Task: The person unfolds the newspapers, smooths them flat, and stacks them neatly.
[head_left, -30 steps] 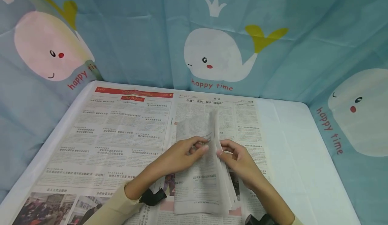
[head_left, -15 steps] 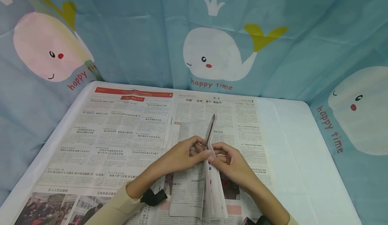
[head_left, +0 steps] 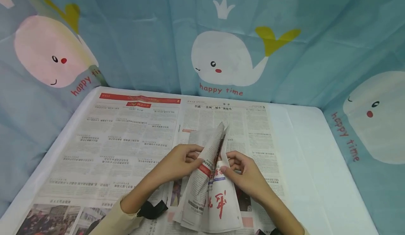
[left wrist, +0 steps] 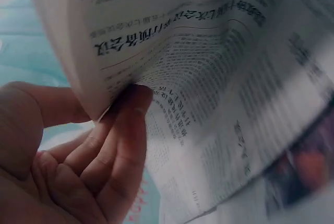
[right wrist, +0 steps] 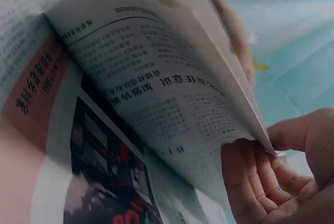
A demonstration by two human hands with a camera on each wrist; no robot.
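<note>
Both hands hold a folded newspaper (head_left: pixel 221 207) by its two side edges, with large red characters and a red strip showing on its pages. Its leaves are parted into a narrow V along the middle. The left hand (head_left: pixel 181 161) pinches the left leaves between thumb and fingers; in the left wrist view the page (left wrist: pixel 198 78) bends around the fingertips (left wrist: pixel 140 96). On the other side the right hand (head_left: pixel 245 168) pinches the right leaves, thumb on the front. The right wrist view shows the curved underside of that page (right wrist: pixel 151 72) above the fingers.
Beneath lies a spread newspaper (head_left: pixel 136 140) with a red banner along its top left and photos (head_left: pixel 49 217) near the front. It covers much of a white table (head_left: pixel 310 164). A blue curtain (head_left: pixel 142 45) with whale prints hangs behind and at the sides.
A grey text page faced up at first, then the hands came close together at the middle. Now they have moved apart, opening the leaves and showing the red-printed pages.
</note>
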